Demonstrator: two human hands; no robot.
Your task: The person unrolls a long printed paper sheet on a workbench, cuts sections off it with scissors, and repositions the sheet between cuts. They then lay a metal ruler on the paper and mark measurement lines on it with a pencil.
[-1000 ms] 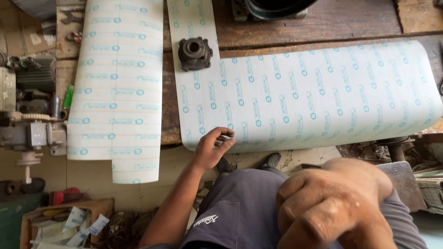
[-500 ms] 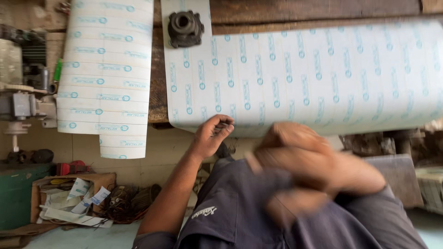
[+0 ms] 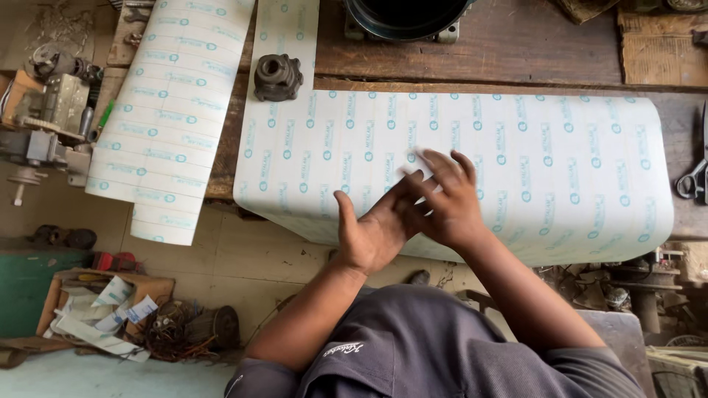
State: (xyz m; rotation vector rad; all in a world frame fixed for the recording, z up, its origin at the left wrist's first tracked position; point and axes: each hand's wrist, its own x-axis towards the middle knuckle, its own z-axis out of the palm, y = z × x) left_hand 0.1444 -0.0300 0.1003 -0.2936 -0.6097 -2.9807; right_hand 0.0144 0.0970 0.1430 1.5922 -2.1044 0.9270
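Observation:
A wide white sheet (image 3: 560,169) printed with small blue marks lies over the front of a wooden bench (image 3: 516,51) and curls down past its edge. My left hand (image 3: 372,232) and my right hand (image 3: 450,199) meet over the sheet's lower middle, fingers spread, the right fingers overlapping the left. Neither hand holds anything; both rest on or just above the sheet. A dark metal flanged part (image 3: 278,77) sits on the sheet's narrow upper strip, at the bench's left.
A second strip of the same printed sheet (image 3: 169,125) hangs off the bench at the left. A dark round housing (image 3: 405,18) stands at the back. Scissors (image 3: 695,177) lie at the right edge. Machine parts (image 3: 51,118) and a box of scraps (image 3: 103,309) sit at left.
My left hand has left the sheet's lower edge and opened. My right hand has risen from my lap to join it over the sheet. The view has shifted.

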